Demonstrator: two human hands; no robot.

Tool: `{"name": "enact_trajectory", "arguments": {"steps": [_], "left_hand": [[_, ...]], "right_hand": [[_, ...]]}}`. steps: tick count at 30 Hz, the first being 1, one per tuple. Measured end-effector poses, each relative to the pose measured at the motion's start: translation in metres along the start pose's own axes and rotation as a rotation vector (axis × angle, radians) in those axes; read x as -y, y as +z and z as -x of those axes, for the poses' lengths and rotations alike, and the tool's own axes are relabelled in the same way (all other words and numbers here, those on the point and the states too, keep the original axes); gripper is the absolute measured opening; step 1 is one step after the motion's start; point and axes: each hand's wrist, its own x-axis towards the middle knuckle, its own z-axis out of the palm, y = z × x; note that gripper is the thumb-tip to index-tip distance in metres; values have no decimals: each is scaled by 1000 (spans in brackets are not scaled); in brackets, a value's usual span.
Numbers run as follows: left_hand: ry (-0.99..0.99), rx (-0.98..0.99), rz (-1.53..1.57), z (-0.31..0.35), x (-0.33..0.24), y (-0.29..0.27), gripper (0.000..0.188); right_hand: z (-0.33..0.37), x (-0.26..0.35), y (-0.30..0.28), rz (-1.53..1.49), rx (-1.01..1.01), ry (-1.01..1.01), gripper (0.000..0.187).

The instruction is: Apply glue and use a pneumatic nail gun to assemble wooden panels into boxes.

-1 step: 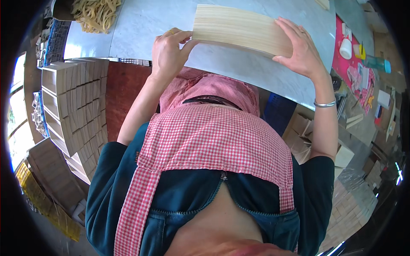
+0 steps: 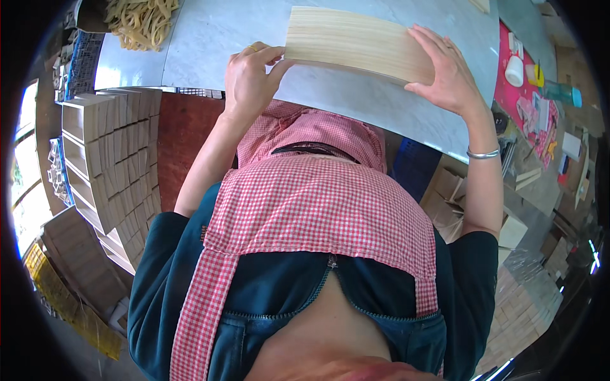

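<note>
Holding the board (image 2: 356, 44) at both ends, by the table's (image 2: 222, 38) near edge!
Pinching the left end's near corner with the left hand (image 2: 248, 79), fingers curled; clasping the right end with the right hand (image 2: 450, 77), spread wide, thumb near, fingers far. Barely edged left since the earlier frame, with both holds unchanged.

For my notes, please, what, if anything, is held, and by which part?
Pale wooden piece: left hand at near left corner, right hand at right end.
</note>
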Motion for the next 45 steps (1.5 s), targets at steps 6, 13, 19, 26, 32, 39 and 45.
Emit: {"name": "enact_trajectory", "arguments": {"steps": [6, 13, 19, 26, 32, 39, 45], "left_hand": [[37, -30, -68, 3, 0, 3, 23], [139, -88, -107, 5, 5, 8, 22], [125, -95, -123, 8, 11, 8, 20], [127, -64, -144, 2, 9, 6, 20], [87, -46, -141, 4, 8, 5, 19], [179, -62, -145, 3, 3, 4, 17], [152, -23, -128, 5, 10, 4, 19]], "right_hand": [[-3, 1, 5, 31, -4, -10, 90], [1, 1, 10, 107, -27, 7, 90], [38, -13, 2, -209, -490, 114, 54], [89, 1, 25, -253, -397, 401, 16], [80, 8, 29, -100, -367, 334, 8], [82, 0, 33, -105, -417, 268, 7], [85, -4, 40, -196, -421, 293, 6]]}}
